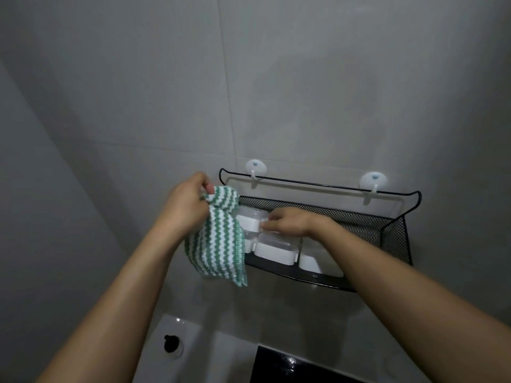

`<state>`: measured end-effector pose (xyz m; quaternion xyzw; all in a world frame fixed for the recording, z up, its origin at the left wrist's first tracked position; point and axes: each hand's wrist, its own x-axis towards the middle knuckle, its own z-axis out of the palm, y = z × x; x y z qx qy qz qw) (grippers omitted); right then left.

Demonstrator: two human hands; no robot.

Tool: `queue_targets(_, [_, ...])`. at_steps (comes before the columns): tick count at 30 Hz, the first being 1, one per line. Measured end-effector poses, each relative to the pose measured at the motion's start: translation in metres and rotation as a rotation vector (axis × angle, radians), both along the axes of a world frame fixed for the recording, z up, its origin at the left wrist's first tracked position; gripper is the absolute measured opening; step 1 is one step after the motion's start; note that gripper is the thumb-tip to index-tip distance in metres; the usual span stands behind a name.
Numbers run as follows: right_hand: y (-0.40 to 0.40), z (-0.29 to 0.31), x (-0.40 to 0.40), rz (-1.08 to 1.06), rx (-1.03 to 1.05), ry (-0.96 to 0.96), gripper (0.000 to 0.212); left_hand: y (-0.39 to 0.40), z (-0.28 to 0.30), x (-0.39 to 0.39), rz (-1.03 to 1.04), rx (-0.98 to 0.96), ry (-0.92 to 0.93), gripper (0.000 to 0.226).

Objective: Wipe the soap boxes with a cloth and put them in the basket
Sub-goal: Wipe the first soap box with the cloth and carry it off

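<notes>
The right hand's fingers (266, 221) curl over the upper soap box (251, 221) inside the mesh basket (392, 233), apparently gripping its right end; its long axis runs left-right. More soap boxes (273, 248) lie just below. The left hand (185, 205), nearer the basket's left edge, pinches the striped cloth (218, 244), which hangs beside that box.

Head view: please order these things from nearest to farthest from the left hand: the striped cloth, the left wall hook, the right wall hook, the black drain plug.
1. striped cloth: pinched in the left hand itself.
2. left wall hook: just up and to the right.
3. black drain plug: far below, on the white sink.
4. right wall hook: far right, past the basket.
</notes>
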<state>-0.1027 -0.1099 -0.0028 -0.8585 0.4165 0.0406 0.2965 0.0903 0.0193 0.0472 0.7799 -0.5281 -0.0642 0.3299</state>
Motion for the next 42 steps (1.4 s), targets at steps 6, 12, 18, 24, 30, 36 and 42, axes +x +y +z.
queue_targets(6, [-0.010, -0.011, 0.028, -0.225, 0.255, -0.158, 0.075, 0.021, -0.007, 0.023, 0.086, -0.008, 0.160, 0.036])
queue_targets(12, [-0.014, -0.014, 0.046, -0.448, 0.519, -0.317, 0.108, 0.021, -0.013, 0.028, 0.079, -0.058, 0.336, 0.027])
queue_targets(18, [-0.021, -0.023, 0.050, -0.497, 0.588, -0.397, 0.098, 0.006, -0.023, 0.020, 0.042, 0.042, 0.474, 0.028])
queue_targets(24, [-0.015, -0.017, 0.043, -0.391, 0.550, -0.374, 0.082, -0.010, -0.029, 0.010, -0.040, 0.187, 0.363, 0.042])
queue_targets(30, [0.005, 0.001, 0.034, -0.309, 0.480, -0.486, 0.054, -0.008, -0.029, 0.004, -0.036, 0.141, 0.260, 0.046])
queue_targets(36, [0.029, 0.020, 0.016, -0.259, 0.744, -0.849, 0.059, 0.009, -0.013, -0.001, -0.093, -0.012, 0.296, 0.055])
queue_targets(42, [0.038, 0.042, -0.011, -0.320, 0.920, -1.223, 0.062, 0.014, 0.009, -0.016, -0.198, -0.196, 0.294, 0.056])
